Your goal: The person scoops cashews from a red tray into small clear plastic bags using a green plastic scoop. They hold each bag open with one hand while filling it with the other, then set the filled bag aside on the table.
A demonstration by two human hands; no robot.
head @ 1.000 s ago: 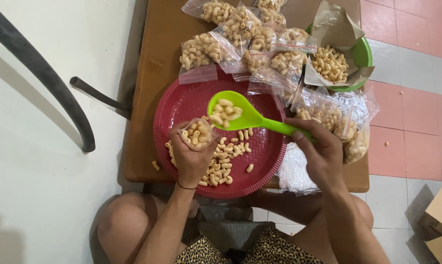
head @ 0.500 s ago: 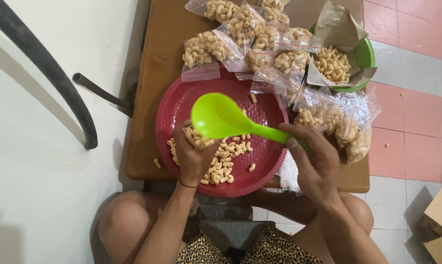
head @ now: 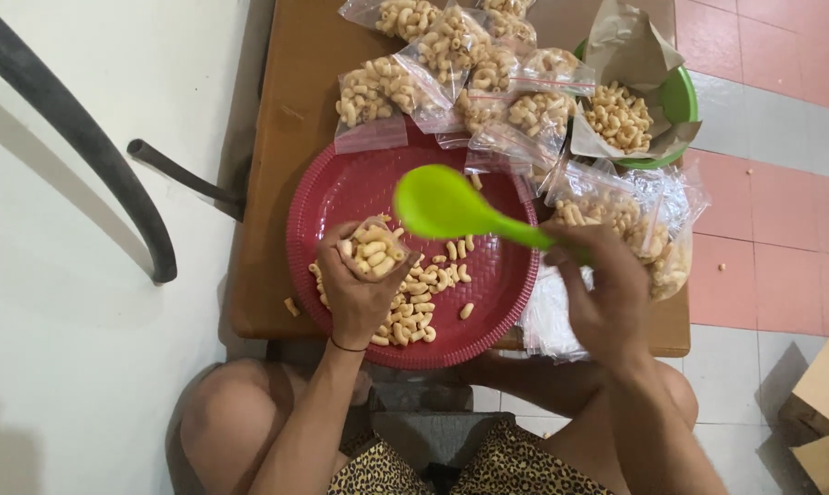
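1. Head view, landmark = red plate (head: pixel 341 197), sitting on a brown table (head: pixel 290 110) and overhanging the table's near edge toward the person's knees.
2. Left hand (head: pixel 357 289): over the near-left part of the plate, fingers curled tight around a small clear bag (head: pixel 371 251) full of pale curled snacks. Bag mouth faces up, between thumb and fingers.
3. Right hand (head: pixel 600 298): at the right rim of the plate, fingers wrapped closed on the handle of a green spoon (head: pixel 442 203). Spoon bowl hangs over the plate centre, tilted, underside to the camera; cannot tell if anything is in it.
4. Loose snacks (head: pixel 423 293): small pile on the near half of the plate, just right of the left hand, partly hidden under it. One piece lies off the plate on the table at its near-left edge.
5. Filled bags (head: pixel 451 55): cluster on the table at the far side of the plate, the closest ones overlapping its far rim. More filled bags (head: pixel 620 215) right of the plate, partly blocked by the right hand and the spoon handle.
6. Green bowl (head: pixel 682 101): far-right of the plate, lined with brown paper, holding loose snacks.
7. Stack of empty clear bags (head: pixel 547 316): near-right of the plate, mostly under the right hand.
8. Black chair frame (head: pixel 84 147): well left of the plate, on the white floor. Cardboard boxes (head: pixel 822 422) well to the near-right, on the tiles.
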